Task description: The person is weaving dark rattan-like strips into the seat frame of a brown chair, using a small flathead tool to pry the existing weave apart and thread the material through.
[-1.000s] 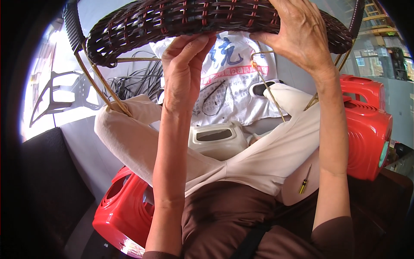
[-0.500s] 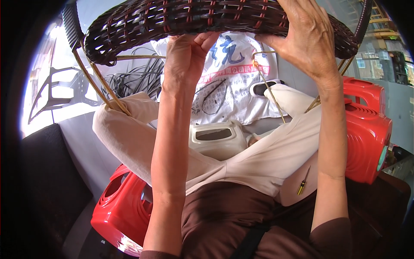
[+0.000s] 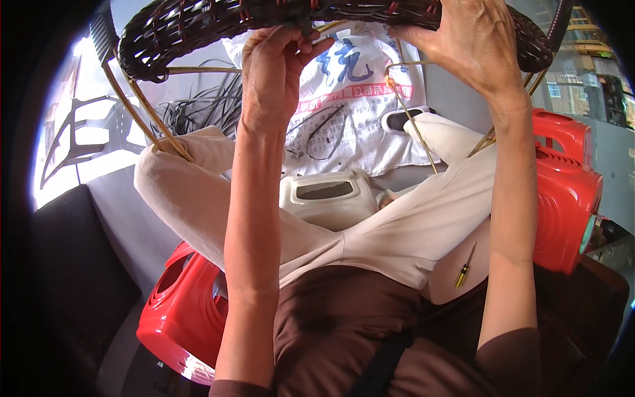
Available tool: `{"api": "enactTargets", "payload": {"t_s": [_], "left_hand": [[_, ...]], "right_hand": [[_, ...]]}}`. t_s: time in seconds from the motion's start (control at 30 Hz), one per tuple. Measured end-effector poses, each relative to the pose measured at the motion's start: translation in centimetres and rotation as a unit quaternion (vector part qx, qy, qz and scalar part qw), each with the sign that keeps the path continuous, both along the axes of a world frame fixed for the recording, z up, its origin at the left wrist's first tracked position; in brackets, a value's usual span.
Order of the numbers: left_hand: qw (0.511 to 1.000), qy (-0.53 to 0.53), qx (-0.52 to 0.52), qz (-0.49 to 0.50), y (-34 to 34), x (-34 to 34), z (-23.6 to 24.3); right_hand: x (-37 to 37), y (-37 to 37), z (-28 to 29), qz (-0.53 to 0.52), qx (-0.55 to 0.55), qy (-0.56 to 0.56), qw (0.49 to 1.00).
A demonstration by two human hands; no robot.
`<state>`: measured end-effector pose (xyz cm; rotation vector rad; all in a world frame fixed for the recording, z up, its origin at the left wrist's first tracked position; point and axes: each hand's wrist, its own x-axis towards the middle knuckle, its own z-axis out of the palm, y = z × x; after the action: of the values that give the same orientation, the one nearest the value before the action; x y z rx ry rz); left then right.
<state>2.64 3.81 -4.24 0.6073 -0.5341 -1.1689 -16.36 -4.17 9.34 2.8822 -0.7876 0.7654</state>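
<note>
Woven panel: up at the top edge of view, the dark brown wicker piece (image 3: 357, 10) arches across, partly cut off, red strands showing through its weave.
Strip at the lower edge: a short dark strip (image 3: 306, 26) pokes down from the weave, and that's where the action is.
Left hand: here's the left hand (image 3: 271, 69), fingers curled in right beside that strip; whether they pinch it, I cannot tell.
Right hand: well apart from the left, the right hand (image 3: 473, 56) spreads against the panel, thumb at its lower edge, fingertips out of view, so how firmly it grips I cannot tell.
Step in hand: looks like fingerwork on the strip, the other hand steadying.
Next move: calls, I'd judge, for a sure pinch and a still panel.
Poles: tan poles (image 3: 175, 139) slant down by the left knee.
Floor ahead: a printed white sack (image 3: 357, 126), loose black strips (image 3: 205, 106) beside it, then a cream plastic stool (image 3: 331, 206).
Flanks: red plastic stools (image 3: 178, 317) both sides, a yellow-handled screwdriver (image 3: 461, 276) lying near the right thigh.
</note>
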Motion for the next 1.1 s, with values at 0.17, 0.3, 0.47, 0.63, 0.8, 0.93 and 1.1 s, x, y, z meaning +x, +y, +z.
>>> {"api": "enactTargets", "payload": {"t_s": [0.17, 0.3, 0.47, 0.63, 0.8, 0.93, 1.1], "left_hand": [[0.999, 0.051, 0.012, 0.007, -0.8, 0.7, -1.3], [0.995, 0.096, 0.012, -0.003, -1.1, 0.5, -2.1], [0.992, 0.019, -0.074, -0.103, -2.2, 2.2, -1.8], [0.996, -0.061, -0.054, -0.032, -2.7, 1.5, -0.4], [0.995, -0.054, -0.07, -0.047, -2.9, 1.2, 0.7], [0.994, -0.058, -0.083, -0.051, -3.1, 1.5, 0.2], [0.99, -0.075, -0.12, -0.03, -3.2, 1.9, -1.5]], "right_hand": [[0.1, -0.1, -0.1, -0.027, -0.019, 0.022, 0.999], [0.0, 0.0, -0.1, -0.011, -0.03, 0.007, 0.999], [0.1, 0.1, -0.1, -0.026, -0.019, 0.018, 0.999], [0.2, 0.1, -0.2, -0.008, -0.033, 0.005, 0.999], [0.4, -0.1, -0.6, -0.027, -0.034, 0.004, 0.999], [0.7, -0.2, -0.5, -0.008, -0.05, -0.002, 0.999], [0.4, 0.4, 0.1, -0.043, -0.012, 0.032, 0.999]]}}
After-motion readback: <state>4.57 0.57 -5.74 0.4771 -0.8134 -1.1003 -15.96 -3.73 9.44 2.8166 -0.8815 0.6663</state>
